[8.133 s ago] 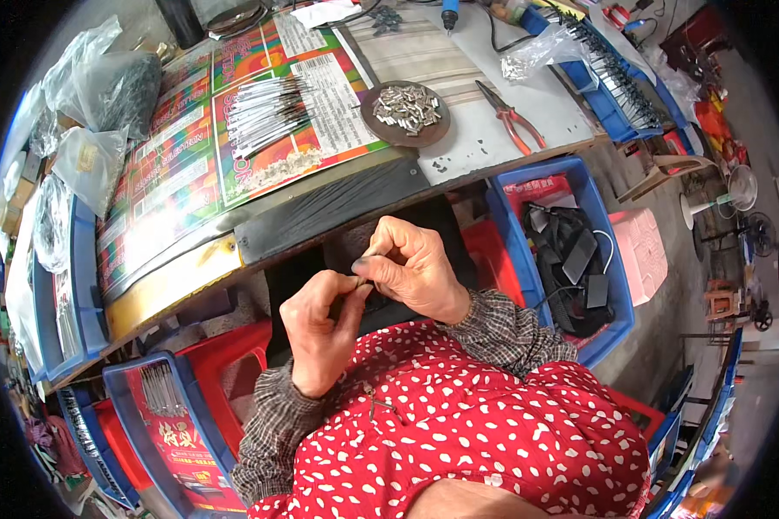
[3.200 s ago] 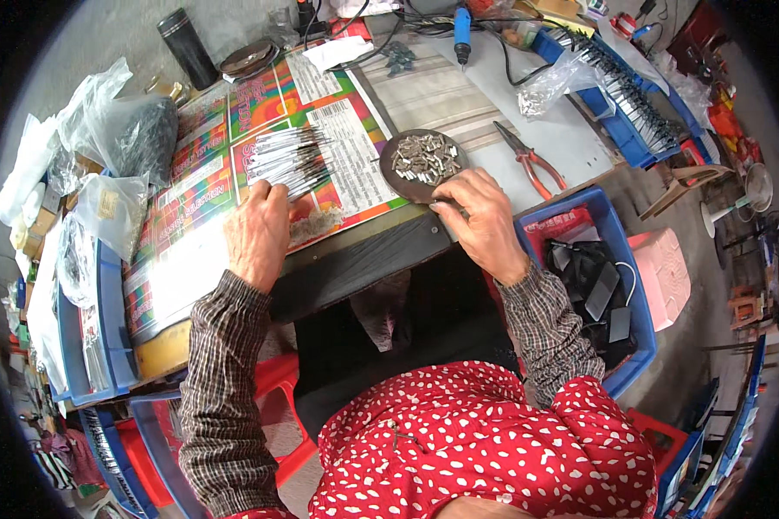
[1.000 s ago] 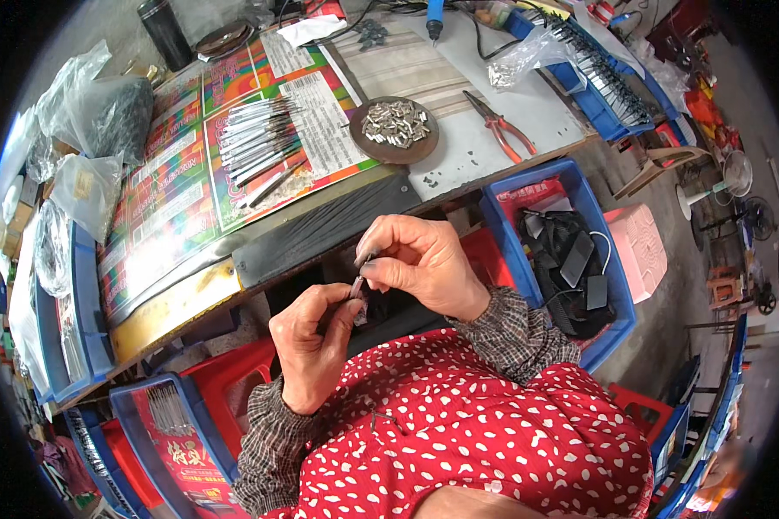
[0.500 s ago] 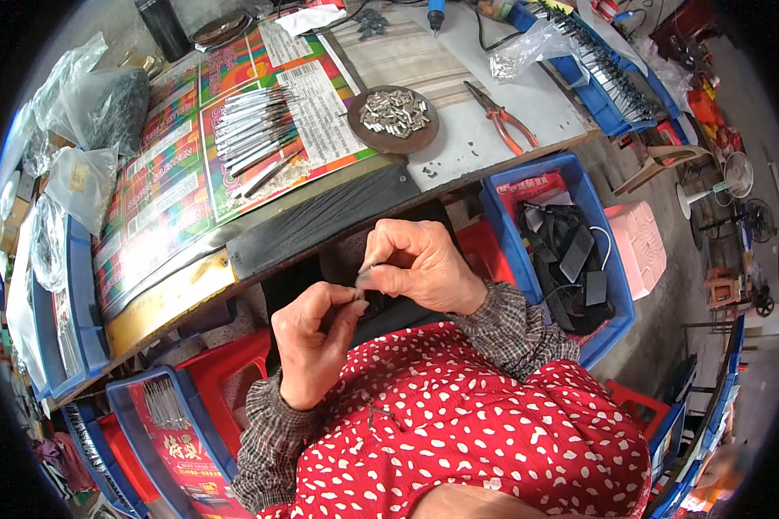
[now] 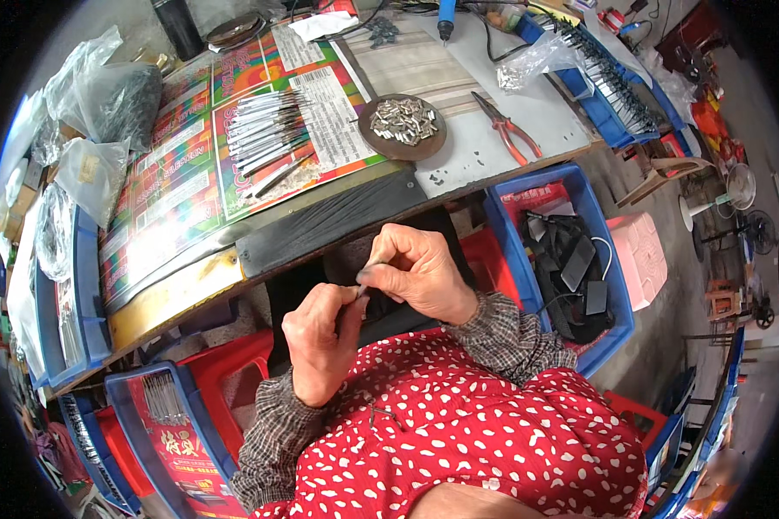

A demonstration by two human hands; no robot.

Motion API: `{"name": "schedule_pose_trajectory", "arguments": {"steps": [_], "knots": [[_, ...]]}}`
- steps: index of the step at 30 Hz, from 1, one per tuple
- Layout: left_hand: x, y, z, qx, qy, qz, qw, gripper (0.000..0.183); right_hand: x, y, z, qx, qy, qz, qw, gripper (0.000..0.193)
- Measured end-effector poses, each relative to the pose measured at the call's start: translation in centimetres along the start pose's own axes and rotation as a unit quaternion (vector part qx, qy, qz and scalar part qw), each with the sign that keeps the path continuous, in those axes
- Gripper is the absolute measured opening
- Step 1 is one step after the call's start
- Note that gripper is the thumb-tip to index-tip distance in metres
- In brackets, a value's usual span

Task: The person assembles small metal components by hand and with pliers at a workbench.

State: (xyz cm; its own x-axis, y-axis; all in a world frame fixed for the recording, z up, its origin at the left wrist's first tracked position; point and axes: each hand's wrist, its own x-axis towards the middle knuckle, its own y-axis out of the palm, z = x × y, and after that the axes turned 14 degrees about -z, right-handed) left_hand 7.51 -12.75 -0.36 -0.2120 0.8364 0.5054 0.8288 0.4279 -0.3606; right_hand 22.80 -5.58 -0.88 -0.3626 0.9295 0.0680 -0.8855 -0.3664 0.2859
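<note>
My left hand (image 5: 324,336) and my right hand (image 5: 426,273) meet fingertip to fingertip over my lap, just in front of the table's edge. Both are closed in a pinch. Whatever lies between the fingertips is too small and too covered to make out. Beyond them on the table, a round brown dish (image 5: 426,149) holds many small silvery metal pieces (image 5: 403,121). To its left lies a row of thin, pale metal rods (image 5: 264,130) with dark ends. Red-handled pliers (image 5: 512,137) rest to the right of the dish.
A dark wooden strip (image 5: 329,216) edges the table in front of me. Below it at right stands a blue crate (image 5: 610,337) with black cloth and devices, beside a pink stool (image 5: 637,259). A blue bin (image 5: 590,86) of dark-tipped rods sits at the far right. Plastic bags (image 5: 117,104) crowd the left.
The hands stay pinched together at nearly the same place, with a slight turn of the left hand. The whole table has shifted a little rightward and down in view.
</note>
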Motion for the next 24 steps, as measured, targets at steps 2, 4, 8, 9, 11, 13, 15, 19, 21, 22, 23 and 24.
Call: {"name": "schedule_pose_trajectory", "arguments": {"steps": [2, 4, 8, 9, 11, 13, 15, 19, 21, 22, 23, 24], "knots": [[0.1, 0.6, -0.2, 0.064, 0.07, -0.051, 0.994, 0.019, -0.1, 1.4, 0.0, -0.009, -0.048, -0.066, 0.997, 0.024], [0.0, 0.6, -0.3, 0.065, 0.061, -0.06, 0.994, 0.017, 0.0, 1.6, -0.3, -0.011, -0.055, -0.066, 0.996, 0.024], [0.6, -0.6, -0.4, -0.018, -0.038, 0.022, 0.999, 0.011, 0.1, 0.6, -0.1, 0.021, -0.008, -0.02, 1.0, 0.023], [0.7, -0.9, -0.3, -0.018, -0.039, 0.023, 0.999, 0.011, 0.1, 0.4, 0.1, 0.022, -0.006, -0.021, 1.0, 0.023], [1.0, -1.4, -0.1, -0.143, -0.191, 0.115, 0.964, 0.007, 0.1, 0.3, 0.4, 0.039, 0.018, 0.021, 0.999, 0.024], [1.0, -1.4, -0.2, -0.164, -0.227, 0.122, 0.952, 0.006, 0.1, 0.2, 0.3, 0.035, 0.021, 0.029, 0.999, 0.024], [0.5, -1.0, 0.4, -0.179, -0.2, 0.077, 0.96, 0.01, 0.1, 0.3, 0.1, 0.031, 0.021, 0.036, 0.999, 0.024], [0.2, 0.6, -0.1, -0.017, -0.045, -0.045, 0.998, 0.014, 0.3, 1.1, -0.9, -0.024, -0.023, -0.053, 0.998, 0.022], [0.2, 0.6, 0.3, -0.005, -0.04, -0.05, 0.998, 0.013, 0.4, 1.3, -0.7, -0.021, -0.023, -0.049, 0.998, 0.021], [0.3, 0.4, 0.3, -0.043, -0.085, -0.031, 0.995, 0.011, 0.4, 1.3, -0.4, -0.021, -0.023, -0.049, 0.998, 0.021], [0.3, 0.2, 0.3, -0.081, -0.131, -0.011, 0.988, 0.01, 0.4, 1.2, 0.1, -0.012, 0.005, -0.038, 0.999, 0.019], [0.5, 0.0, 0.3, -0.094, -0.141, 0.003, 0.986, 0.009, 0.4, 1.1, 0.4, -0.003, 0.034, -0.027, 0.999, 0.018]]}}
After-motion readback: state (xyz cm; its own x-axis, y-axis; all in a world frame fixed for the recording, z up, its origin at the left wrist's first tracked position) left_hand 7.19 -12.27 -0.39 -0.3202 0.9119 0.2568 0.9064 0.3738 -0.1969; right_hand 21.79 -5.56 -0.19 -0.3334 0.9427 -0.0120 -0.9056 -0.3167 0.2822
